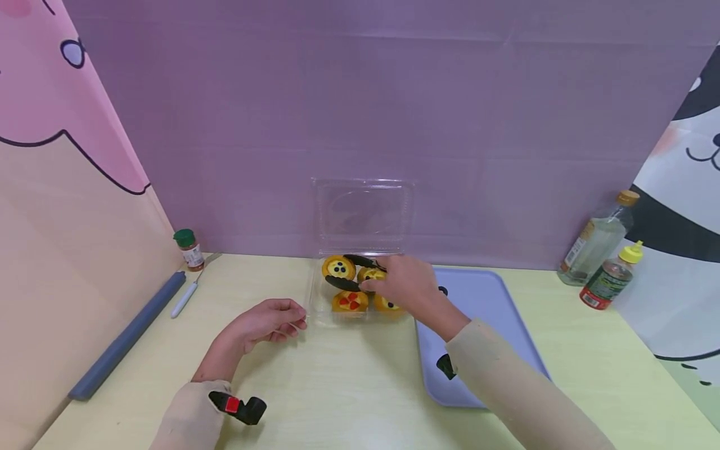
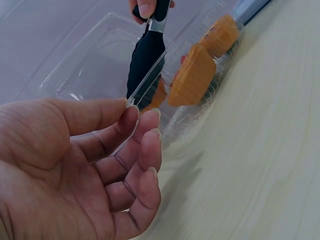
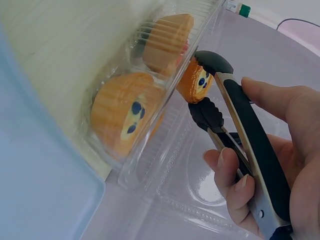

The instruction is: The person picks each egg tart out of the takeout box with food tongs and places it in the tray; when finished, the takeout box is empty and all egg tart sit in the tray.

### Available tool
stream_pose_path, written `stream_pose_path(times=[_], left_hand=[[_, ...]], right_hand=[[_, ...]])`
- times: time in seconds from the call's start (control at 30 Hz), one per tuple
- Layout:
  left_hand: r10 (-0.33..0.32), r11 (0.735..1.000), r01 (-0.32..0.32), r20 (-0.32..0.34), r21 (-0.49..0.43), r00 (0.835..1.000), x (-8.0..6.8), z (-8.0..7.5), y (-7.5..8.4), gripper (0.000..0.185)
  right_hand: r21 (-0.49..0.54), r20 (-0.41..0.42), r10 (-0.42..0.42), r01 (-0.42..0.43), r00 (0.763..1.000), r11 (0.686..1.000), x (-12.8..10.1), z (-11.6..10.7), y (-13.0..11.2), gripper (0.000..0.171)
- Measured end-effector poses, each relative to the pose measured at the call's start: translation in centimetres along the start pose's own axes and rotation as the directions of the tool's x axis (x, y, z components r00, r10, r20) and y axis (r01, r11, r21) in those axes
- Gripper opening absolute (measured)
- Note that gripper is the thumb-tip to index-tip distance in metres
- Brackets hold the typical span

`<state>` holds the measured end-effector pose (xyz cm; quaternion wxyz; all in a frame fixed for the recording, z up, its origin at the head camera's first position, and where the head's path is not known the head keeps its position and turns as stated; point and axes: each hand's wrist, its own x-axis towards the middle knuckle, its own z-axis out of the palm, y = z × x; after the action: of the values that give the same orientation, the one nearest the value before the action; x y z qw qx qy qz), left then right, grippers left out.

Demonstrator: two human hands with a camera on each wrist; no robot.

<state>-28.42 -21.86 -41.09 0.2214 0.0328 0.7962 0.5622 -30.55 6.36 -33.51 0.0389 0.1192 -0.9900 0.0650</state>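
My left hand [image 1: 269,325] pinches the near left rim of a clear plastic clamshell box [image 2: 182,37] between thumb and forefinger. My right hand [image 1: 409,286] grips black-tipped metal tongs [image 3: 250,145] over the box. Their spread tips reach to either side of a blueberry-topped egg tart [image 3: 196,81], at the far left of the box in the head view. Nearer the front lies a tart with red fruit pieces [image 1: 350,302]. Another blueberry tart [image 3: 125,115] sits at the near right, and a further one is partly covered by my right hand.
The box's raised lid [image 1: 362,215] leans by the purple backdrop. A lavender tray [image 1: 478,381] lies on the right, partly under my right forearm. Two bottles [image 1: 599,240] stand far right. At left are a green-capped jar [image 1: 191,251], a white-handled utensil [image 1: 184,300] and a grey-blue bar [image 1: 129,337].
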Motion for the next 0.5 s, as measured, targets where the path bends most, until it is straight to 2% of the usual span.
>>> stream_pose_path(times=[0.5], left_hand=[[0.014, 1.000, -0.014, -0.006, 0.009, 1.000, -0.1, 0.0, -0.1, 0.032]], right_hand=[[0.067, -0.067, -0.019, 0.023, 0.998, 0.997, -2.5, -2.0, 2.9, 0.075]])
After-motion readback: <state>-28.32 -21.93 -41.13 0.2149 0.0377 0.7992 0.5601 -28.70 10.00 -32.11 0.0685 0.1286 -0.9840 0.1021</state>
